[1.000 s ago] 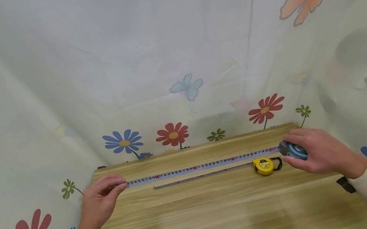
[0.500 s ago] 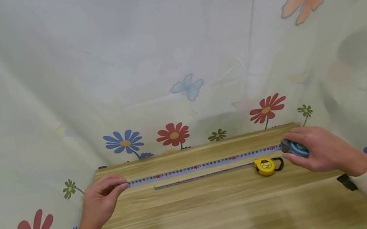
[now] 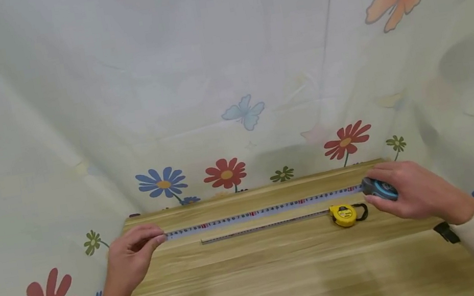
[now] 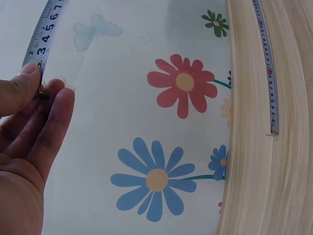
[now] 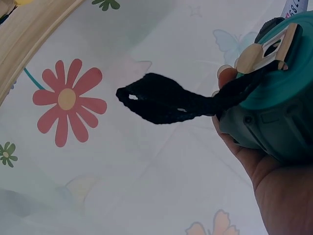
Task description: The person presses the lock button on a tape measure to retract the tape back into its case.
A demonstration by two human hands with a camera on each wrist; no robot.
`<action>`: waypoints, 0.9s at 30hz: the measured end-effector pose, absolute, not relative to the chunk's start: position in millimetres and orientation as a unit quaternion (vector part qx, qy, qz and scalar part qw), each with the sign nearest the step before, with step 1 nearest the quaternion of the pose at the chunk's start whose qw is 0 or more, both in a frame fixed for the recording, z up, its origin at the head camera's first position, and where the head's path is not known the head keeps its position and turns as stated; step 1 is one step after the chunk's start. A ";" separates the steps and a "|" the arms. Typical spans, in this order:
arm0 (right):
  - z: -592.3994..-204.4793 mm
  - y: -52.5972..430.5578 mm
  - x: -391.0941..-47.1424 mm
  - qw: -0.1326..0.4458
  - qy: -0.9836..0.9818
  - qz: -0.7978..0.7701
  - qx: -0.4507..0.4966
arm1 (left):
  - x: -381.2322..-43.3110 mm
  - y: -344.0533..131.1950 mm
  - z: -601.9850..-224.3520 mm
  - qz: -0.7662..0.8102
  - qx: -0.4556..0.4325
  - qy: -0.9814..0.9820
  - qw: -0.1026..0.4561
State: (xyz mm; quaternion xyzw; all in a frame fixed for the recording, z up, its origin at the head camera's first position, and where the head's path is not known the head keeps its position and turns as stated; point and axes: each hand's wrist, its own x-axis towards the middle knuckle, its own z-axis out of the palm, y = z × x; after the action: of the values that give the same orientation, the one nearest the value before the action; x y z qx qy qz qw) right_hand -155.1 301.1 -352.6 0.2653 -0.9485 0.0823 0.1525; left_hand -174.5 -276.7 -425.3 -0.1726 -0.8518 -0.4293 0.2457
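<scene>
Fingers (image 4: 55, 120) grip both ends — white tape (image 3: 264, 211) between.

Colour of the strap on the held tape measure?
Black strap; shows best in the right wrist view.

The right wrist view is dim, the left one brighter. Soft, dark shadows lie on the wooden table (image 3: 267, 280).
</scene>
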 end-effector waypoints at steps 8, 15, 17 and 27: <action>-352.2 302.5 -155.5 0.155 -0.948 0.079 0.267 | -174.2 -274.7 -423.9 -0.438 -0.171 -0.849 0.242; -350.6 301.0 -155.7 0.157 -0.947 0.082 0.269 | -174.2 -272.5 -422.7 -0.433 -0.187 -0.845 0.252; -349.9 300.7 -155.1 0.158 -0.947 0.083 0.268 | -174.3 -271.6 -421.9 -0.434 -0.181 -0.847 0.250; -349.7 300.6 -153.3 0.158 -0.946 0.087 0.269 | -173.7 -268.3 -421.2 -0.427 -0.185 -0.849 0.250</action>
State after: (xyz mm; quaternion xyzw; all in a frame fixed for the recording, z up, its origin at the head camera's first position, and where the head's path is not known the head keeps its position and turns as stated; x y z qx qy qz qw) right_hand -153.3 300.6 -349.7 0.2690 -0.9460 0.0873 0.1583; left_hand -173.7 -268.3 -421.2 -0.1852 -0.8488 -0.4274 0.2502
